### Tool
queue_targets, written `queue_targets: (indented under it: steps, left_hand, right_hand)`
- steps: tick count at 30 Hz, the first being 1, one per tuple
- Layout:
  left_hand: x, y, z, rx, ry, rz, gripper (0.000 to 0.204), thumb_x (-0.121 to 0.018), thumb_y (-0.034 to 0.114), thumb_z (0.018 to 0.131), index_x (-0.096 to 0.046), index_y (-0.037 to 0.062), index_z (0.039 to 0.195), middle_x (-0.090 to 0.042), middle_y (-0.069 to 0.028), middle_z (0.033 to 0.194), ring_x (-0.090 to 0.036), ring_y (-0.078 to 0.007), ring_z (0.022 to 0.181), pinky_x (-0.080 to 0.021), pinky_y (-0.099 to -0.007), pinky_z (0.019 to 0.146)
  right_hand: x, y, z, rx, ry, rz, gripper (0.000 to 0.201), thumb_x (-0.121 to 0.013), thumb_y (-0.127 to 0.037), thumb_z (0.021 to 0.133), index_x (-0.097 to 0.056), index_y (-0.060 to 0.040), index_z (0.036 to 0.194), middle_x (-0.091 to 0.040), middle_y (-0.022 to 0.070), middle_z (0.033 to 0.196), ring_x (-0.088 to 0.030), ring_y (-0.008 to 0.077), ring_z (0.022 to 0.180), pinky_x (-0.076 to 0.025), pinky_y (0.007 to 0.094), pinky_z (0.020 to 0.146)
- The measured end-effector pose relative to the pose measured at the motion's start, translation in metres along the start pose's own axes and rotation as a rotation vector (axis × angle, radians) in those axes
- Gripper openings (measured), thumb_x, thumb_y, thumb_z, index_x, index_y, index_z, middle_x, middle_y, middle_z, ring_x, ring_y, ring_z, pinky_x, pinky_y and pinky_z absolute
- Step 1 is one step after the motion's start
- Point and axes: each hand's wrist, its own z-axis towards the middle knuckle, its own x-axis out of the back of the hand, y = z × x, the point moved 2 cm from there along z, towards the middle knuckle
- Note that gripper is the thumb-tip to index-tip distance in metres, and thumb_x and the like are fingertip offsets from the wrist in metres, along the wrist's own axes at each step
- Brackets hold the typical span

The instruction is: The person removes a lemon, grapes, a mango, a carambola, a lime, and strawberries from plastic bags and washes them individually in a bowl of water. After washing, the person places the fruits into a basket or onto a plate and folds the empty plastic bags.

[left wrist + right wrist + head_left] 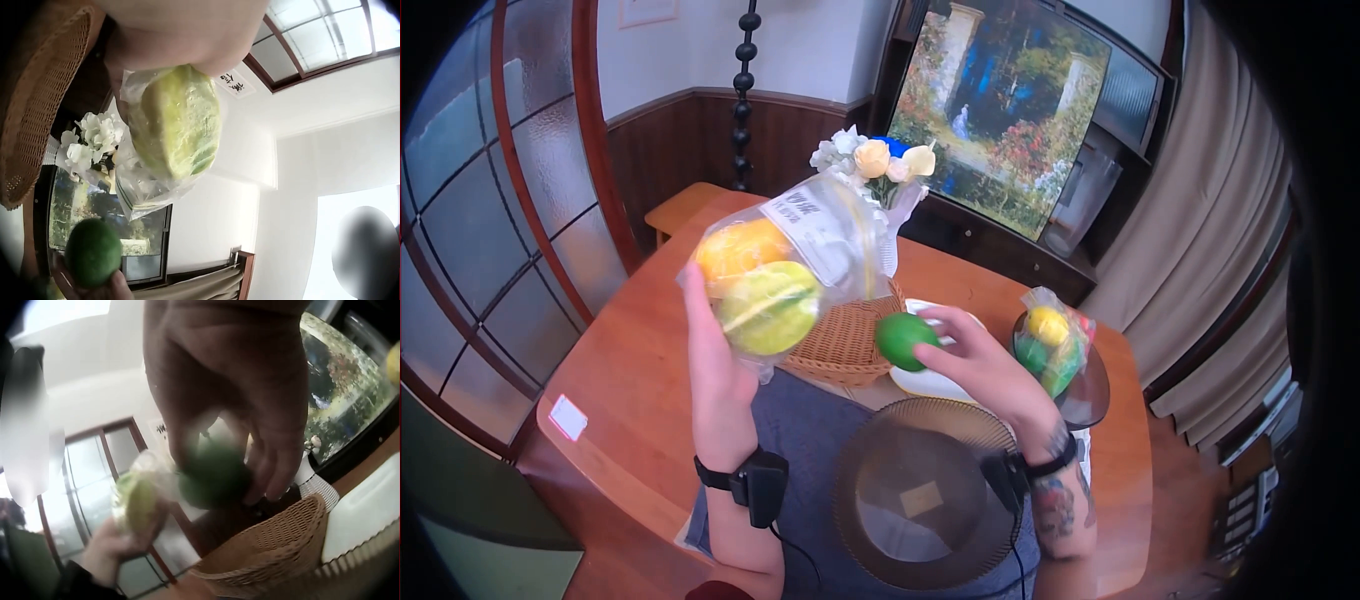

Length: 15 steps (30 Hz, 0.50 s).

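In the head view my left hand (718,345) holds up a clear zip bag (840,235) with a white printed label. Inside lie an orange-yellow fruit (742,248) and a ridged yellow-green fruit (770,308) that looks like a star fruit. My right hand (990,375) pinches a green lime (907,341) between thumb and fingers, to the right of the bag and above the wicker basket's right end. The left wrist view shows the yellow-green fruit (178,125) through the plastic, close under the palm. Below the hands stands a ribbed translucent brown plate (865,480).
The wicker basket (835,345) stands behind the plate, beside a white dish (945,385). At the right a dark bowl (1090,395) carries a bag of yellow and green fruit (1050,345). A vase of flowers (875,160) stands behind; a white card (568,418) lies left.
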Motion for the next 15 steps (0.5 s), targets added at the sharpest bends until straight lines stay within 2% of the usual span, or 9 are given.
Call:
queue_targets:
  steps: [2, 4, 5, 7, 8, 10, 13, 14, 15]
  left_hand:
    - [0.008, 0.005, 0.003, 0.009, 0.003, -0.030, 0.057, -0.037, 0.050, 0.105, -0.047, 0.0054, 0.139, -0.060, -0.0130, 0.131, -0.063, -0.0264, 0.115, -0.053, -0.0401, 0.097]
    - [0.013, 0.004, 0.005, 0.013, 0.008, -0.066, 0.058, -0.033, 0.051, 0.105, -0.046, 0.0048, 0.139, -0.059, -0.0134, 0.132, -0.063, -0.0267, 0.116, -0.053, -0.0394, 0.096]
    - [0.015, 0.001, 0.006, 0.028, 0.026, -0.046, 0.059, -0.032, 0.050, 0.106, -0.045, 0.0046, 0.140, -0.059, -0.0136, 0.133, -0.062, -0.0270, 0.117, -0.053, -0.0399, 0.096]
    - [0.013, -0.005, 0.006, 0.037, 0.045, -0.029, 0.059, -0.030, 0.050, 0.106, -0.045, 0.0044, 0.141, -0.058, -0.0139, 0.133, -0.062, -0.0274, 0.117, -0.053, -0.0404, 0.097]
    - [0.011, -0.008, 0.005, 0.075, 0.060, -0.003, 0.059, -0.029, 0.050, 0.107, -0.044, 0.0041, 0.141, -0.057, -0.0139, 0.134, -0.062, -0.0274, 0.117, -0.053, -0.0407, 0.097]
    - [0.010, -0.014, 0.010, 0.126, 0.060, 0.020, 0.060, -0.029, 0.050, 0.107, -0.043, 0.0036, 0.141, -0.055, -0.0133, 0.137, -0.061, -0.0264, 0.119, -0.052, -0.0399, 0.098]
    - [0.010, -0.021, 0.009, 0.135, 0.073, 0.030, 0.054, -0.033, 0.046, 0.107, -0.047, 0.0046, 0.139, -0.059, -0.0139, 0.133, -0.062, -0.0263, 0.116, -0.052, -0.0398, 0.098]
    - [0.012, -0.024, 0.011, 0.141, 0.065, 0.028, 0.052, -0.035, 0.043, 0.107, -0.047, 0.0035, 0.138, -0.059, -0.0128, 0.132, -0.062, -0.0246, 0.116, -0.051, -0.0392, 0.099]
    - [0.011, -0.024, 0.010, 0.139, 0.067, 0.023, 0.052, -0.035, 0.043, 0.107, -0.047, 0.0035, 0.138, -0.059, -0.0128, 0.132, -0.062, -0.0246, 0.116, -0.051, -0.0392, 0.099]
  right_hand:
    - [-0.010, 0.007, 0.039, -0.001, 0.001, -0.102, 0.055, -0.073, -0.025, 0.091, -0.048, -0.0055, 0.136, -0.059, 0.0124, 0.119, -0.060, 0.0153, 0.103, -0.047, 0.0269, 0.092]
    - [-0.019, 0.023, 0.073, 0.002, -0.074, -0.350, 0.056, -0.073, -0.029, 0.090, -0.051, -0.0046, 0.135, -0.065, 0.0168, 0.113, -0.062, 0.0220, 0.107, -0.045, 0.0417, 0.101]
    - [-0.026, 0.031, 0.084, 0.008, -0.076, -0.355, 0.056, -0.073, -0.029, 0.090, -0.051, -0.0046, 0.135, -0.065, 0.0168, 0.113, -0.062, 0.0220, 0.107, -0.045, 0.0417, 0.101]
    - [-0.039, 0.047, 0.101, -0.055, -0.190, -0.867, 0.053, -0.068, -0.032, 0.091, -0.053, -0.0055, 0.134, -0.068, 0.0183, 0.114, -0.062, 0.0312, 0.115, -0.031, 0.0608, 0.108]
    - [-0.040, 0.056, 0.105, -0.046, -0.192, -0.871, 0.053, -0.068, -0.032, 0.091, -0.053, -0.0055, 0.134, -0.068, 0.0183, 0.114, -0.062, 0.0312, 0.115, -0.031, 0.0608, 0.108]
    - [-0.039, 0.068, 0.102, 0.012, -0.368, -0.987, 0.050, -0.063, -0.032, 0.093, -0.053, -0.0079, 0.136, -0.065, 0.0163, 0.124, -0.059, 0.0370, 0.120, -0.016, 0.0717, 0.109]
    - [-0.028, 0.062, 0.102, 0.122, -0.102, -0.722, 0.043, -0.062, -0.024, 0.093, -0.056, -0.0085, 0.133, -0.064, 0.0180, 0.127, -0.060, 0.0352, 0.120, -0.030, 0.0624, 0.108]
    - [-0.020, 0.048, 0.093, 0.287, -0.001, -0.508, 0.035, -0.058, -0.013, 0.094, -0.058, -0.0075, 0.129, -0.066, 0.0152, 0.119, -0.063, 0.0283, 0.112, -0.044, 0.0453, 0.101]
    - [-0.016, 0.048, 0.093, 0.287, -0.005, -0.513, 0.035, -0.058, -0.013, 0.094, -0.058, -0.0075, 0.129, -0.066, 0.0152, 0.119, -0.063, 0.0283, 0.112, -0.044, 0.0453, 0.101]
